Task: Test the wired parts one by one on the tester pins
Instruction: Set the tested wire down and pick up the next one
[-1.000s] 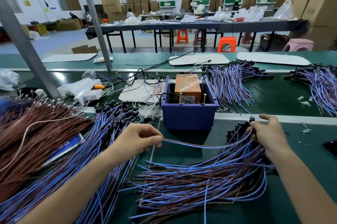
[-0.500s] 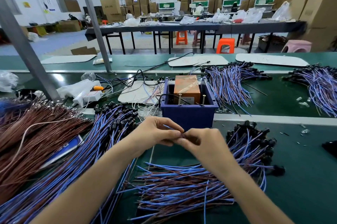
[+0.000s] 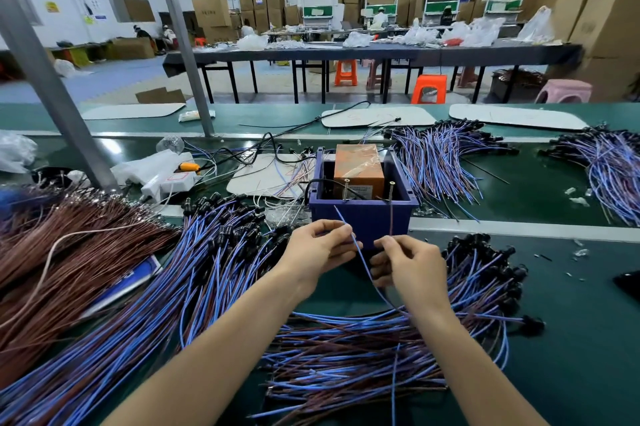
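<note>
Two leads are pinched apart, blue wire (image 3: 349, 238) by the left hand (image 3: 320, 247), brown wire (image 3: 390, 217) by the right hand (image 3: 410, 264), to meet separate tester pins (image 3: 391, 187)

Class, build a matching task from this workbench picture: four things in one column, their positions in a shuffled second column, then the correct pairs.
1. dark blue plastic tester box
2. all-brown wire heap
3. orange plastic stool
4. blue lead

A. far left of bench
B. pinched in left hand
C. on the floor beyond the bench
D. just beyond both hands

Pairs: 1-D, 2-A, 3-C, 4-B
</note>
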A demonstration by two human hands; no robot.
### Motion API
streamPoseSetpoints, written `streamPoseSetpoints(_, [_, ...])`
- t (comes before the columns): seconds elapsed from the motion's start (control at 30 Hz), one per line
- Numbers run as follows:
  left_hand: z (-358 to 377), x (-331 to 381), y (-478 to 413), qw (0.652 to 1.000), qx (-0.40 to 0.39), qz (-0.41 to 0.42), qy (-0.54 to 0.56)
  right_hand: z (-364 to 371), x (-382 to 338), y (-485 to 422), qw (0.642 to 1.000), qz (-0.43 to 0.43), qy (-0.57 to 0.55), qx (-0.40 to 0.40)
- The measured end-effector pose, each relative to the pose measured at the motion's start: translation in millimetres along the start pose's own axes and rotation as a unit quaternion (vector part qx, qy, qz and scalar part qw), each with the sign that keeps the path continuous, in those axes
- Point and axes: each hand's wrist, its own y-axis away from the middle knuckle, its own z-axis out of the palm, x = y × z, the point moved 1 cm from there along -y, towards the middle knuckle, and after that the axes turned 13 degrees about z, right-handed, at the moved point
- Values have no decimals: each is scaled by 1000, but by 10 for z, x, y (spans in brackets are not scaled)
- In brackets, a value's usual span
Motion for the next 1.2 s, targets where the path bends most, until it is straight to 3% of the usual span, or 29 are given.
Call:
streamPoseSetpoints(0.17, [6, -25, -136, 1000, 22, -22, 1, -30, 27, -136, 997, 63, -44, -6])
streamPoseSetpoints(0.6, [30, -2, -289, 999, 35, -5, -19, -30, -18, -220, 999, 41, 14, -32])
streamPoseSetpoints(1.2, [54, -9, -333, 999, 31, -2, -30, -93, 22, -274, 996, 53, -73, 9])
